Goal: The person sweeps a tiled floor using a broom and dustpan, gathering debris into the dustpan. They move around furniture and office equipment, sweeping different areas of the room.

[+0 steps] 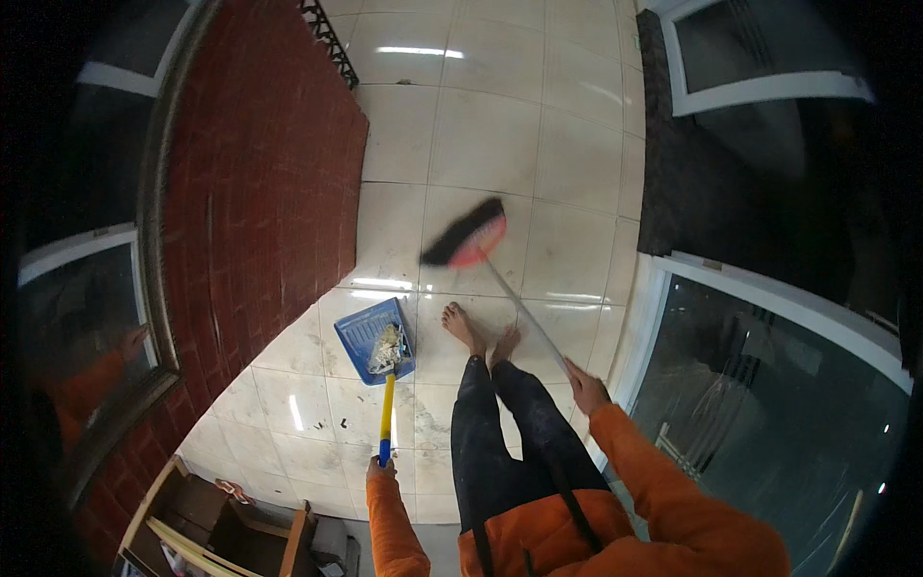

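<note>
My left hand [382, 467] grips the blue end of a yellow handle that belongs to a blue plastic dustpan [353, 328]. A pile of pale debris [388, 350] lies in the pan, near where the handle joins it. With my right hand [588, 387] I hold the grey pole of a broom [479, 241]. Its red head with black bristles looks blurred, over the tiles in front of my bare feet [461, 328]. The pan stands to the left of my feet, apart from the bristles.
Glossy cream floor tiles [487, 137] carry dirt smudges and small dark bits [343, 423]. A red brick-patterned wall [274, 173] rises on the left, with a black metal lattice [332, 43] beyond. Glass in a white frame [721, 375] borders the right. An open wooden cabinet [216, 523] stands lower left.
</note>
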### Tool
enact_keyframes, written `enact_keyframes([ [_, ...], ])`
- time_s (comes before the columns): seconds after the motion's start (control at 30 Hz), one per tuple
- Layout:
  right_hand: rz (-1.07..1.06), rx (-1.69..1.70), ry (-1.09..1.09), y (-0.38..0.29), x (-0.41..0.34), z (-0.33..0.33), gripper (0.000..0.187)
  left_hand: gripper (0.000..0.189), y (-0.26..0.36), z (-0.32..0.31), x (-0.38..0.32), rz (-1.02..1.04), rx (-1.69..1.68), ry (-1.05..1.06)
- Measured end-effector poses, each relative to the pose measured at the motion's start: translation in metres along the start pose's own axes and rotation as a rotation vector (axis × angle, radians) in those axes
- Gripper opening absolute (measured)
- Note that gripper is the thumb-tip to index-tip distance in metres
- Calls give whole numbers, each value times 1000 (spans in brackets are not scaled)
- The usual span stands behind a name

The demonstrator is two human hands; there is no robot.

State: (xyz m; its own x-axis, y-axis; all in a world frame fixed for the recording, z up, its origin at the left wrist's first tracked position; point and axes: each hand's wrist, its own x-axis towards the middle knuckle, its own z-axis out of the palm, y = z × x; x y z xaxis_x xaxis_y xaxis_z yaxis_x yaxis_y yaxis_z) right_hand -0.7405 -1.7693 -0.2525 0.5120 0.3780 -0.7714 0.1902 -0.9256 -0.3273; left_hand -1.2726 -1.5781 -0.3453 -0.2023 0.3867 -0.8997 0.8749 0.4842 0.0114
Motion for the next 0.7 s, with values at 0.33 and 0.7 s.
enact_keyframes([
  [0.33,94,39,131,-120,316,-31,37,44,27,-3,-17,-56,193,-207],
  [0.7,688,84,-157,198,-21,166,62,39,60,9,-36,-131,338,-319],
])
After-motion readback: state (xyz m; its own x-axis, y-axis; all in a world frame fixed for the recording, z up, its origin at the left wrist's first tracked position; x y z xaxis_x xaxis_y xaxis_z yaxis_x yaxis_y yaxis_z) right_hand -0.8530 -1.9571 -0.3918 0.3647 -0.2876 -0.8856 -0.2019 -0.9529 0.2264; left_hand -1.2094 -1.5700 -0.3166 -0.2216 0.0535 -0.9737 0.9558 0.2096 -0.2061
